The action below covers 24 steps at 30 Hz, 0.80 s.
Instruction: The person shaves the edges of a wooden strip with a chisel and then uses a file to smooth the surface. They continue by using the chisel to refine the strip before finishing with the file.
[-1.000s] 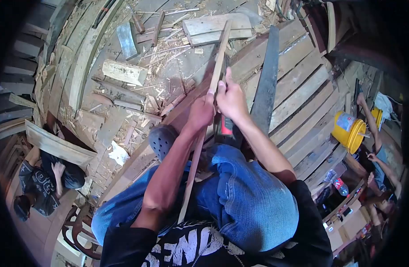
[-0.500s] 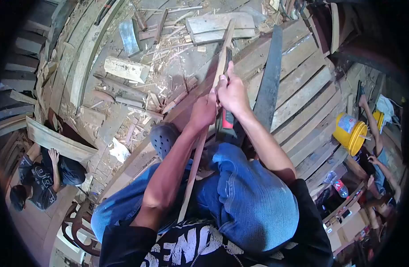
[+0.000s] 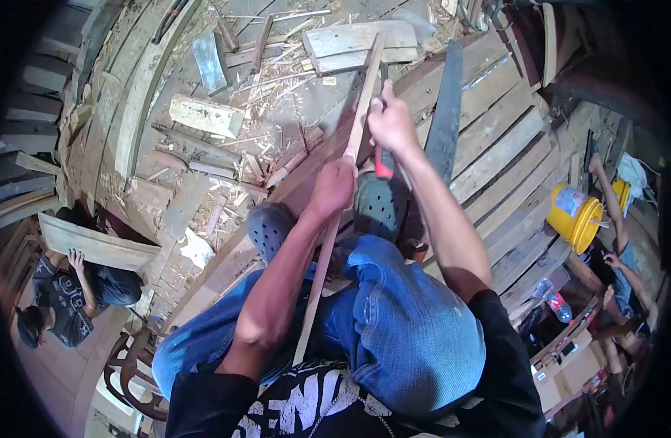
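My left hand (image 3: 334,187) is closed around a long thin wooden strip (image 3: 365,98), which slants from my lap up past the board scraps. To the right of the strip, my right hand (image 3: 391,125) grips a slim tool with a red-and-black handle (image 3: 383,162). The handle's butt shows below the fist, and a narrow dark part sticks out beyond my thumb. The tool now stands a little apart from the strip. Right of that hand a long dark saw blade (image 3: 446,109) lies on the planks. My clog-style shoes (image 3: 379,204) are below my hands.
Wood scraps and shavings cover the floor ahead, with a short board (image 3: 361,45) at the top. At left a person holds a curved plank (image 3: 94,241). A yellow bucket (image 3: 572,219) stands at right, near another person's limbs and a plastic bottle (image 3: 560,308).
My right hand has moved right, away from the strip and my left hand, carrying the red-handled tool. More of my right shoe shows. My left hand has stayed nearly in place.
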Available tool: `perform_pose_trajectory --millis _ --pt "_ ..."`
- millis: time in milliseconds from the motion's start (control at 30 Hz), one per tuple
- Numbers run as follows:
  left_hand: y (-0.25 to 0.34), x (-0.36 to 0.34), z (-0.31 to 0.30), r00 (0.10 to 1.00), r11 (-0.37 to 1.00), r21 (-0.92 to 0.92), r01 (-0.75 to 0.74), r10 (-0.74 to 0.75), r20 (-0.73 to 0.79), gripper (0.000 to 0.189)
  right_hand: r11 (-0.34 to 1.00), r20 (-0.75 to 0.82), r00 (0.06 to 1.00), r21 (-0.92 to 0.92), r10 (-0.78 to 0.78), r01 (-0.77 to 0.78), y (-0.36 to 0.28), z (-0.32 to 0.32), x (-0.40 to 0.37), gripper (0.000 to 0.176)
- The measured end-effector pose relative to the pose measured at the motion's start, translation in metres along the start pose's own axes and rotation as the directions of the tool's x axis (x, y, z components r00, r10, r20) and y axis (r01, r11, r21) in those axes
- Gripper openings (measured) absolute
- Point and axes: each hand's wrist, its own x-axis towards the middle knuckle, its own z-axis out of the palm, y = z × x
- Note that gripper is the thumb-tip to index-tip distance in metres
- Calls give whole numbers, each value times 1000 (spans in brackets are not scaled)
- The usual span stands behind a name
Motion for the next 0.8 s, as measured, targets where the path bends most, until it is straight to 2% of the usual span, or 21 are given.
perform_pose_trajectory --millis 67,133,167,267,333,367,433,467,567,667,700,733,800 --pt "4 1 -2 1000 1000 21 15 -15 13 49 999 2 1000 -33 10 -10 -1 -5 -8 54" --pt "8 -2 -2 1000 999 -29 20 -19 18 50 991 9 996 -94 -93 93 7 -3 -29 53" --pt "9 -4 -1 1000 999 -39 24 -24 16 50 998 52 999 -70 -7 11 2 -8 -40 51" --pt "17 -11 -4 998 993 -99 60 -56 40 50 998 98 994 16 54 -56 -10 -13 -62 50" --pt "15 -10 -2 1000 993 -120 6 -4 16 48 999 97 995 7 36 -37 -4 -11 -66 51" --pt "16 -11 -3 1000 993 -120 -2 3 8 48 997 66 997 70 32 -36 0 -9 -67 50" --pt "21 -16 -7 985 935 -341 96 -41 166 46 988 8 1000 151 -17 16 8 -6 -62 51" --pt "27 -18 -11 989 936 -345 74 -24 147 46 987 10 999 153 -43 40 9 -9 -60 51" --pt "56 -26 -29 972 879 -463 116 -5 234 48 982 -6 999 184 -49 49 0 -16 -62 54" --pt "95 -32 -54 994 899 -430 79 -39 100 50 978 -8 997 192 -76 76 -3 -18 -64 56" --pt "97 -24 -61 995 921 -378 -92 95 -11 53 977 -12 996 195 -89 90 -11 -20 -69 58" --pt "110 -21 -80 989 909 -410 -73 118 85 54 976 -7 993 182 -118 117 -15 -22 -71 58" --pt "145 -24 -103 991 906 -400 -134 133 -30 52 972 -8 990 192 -138 137 -20 -25 -77 59"
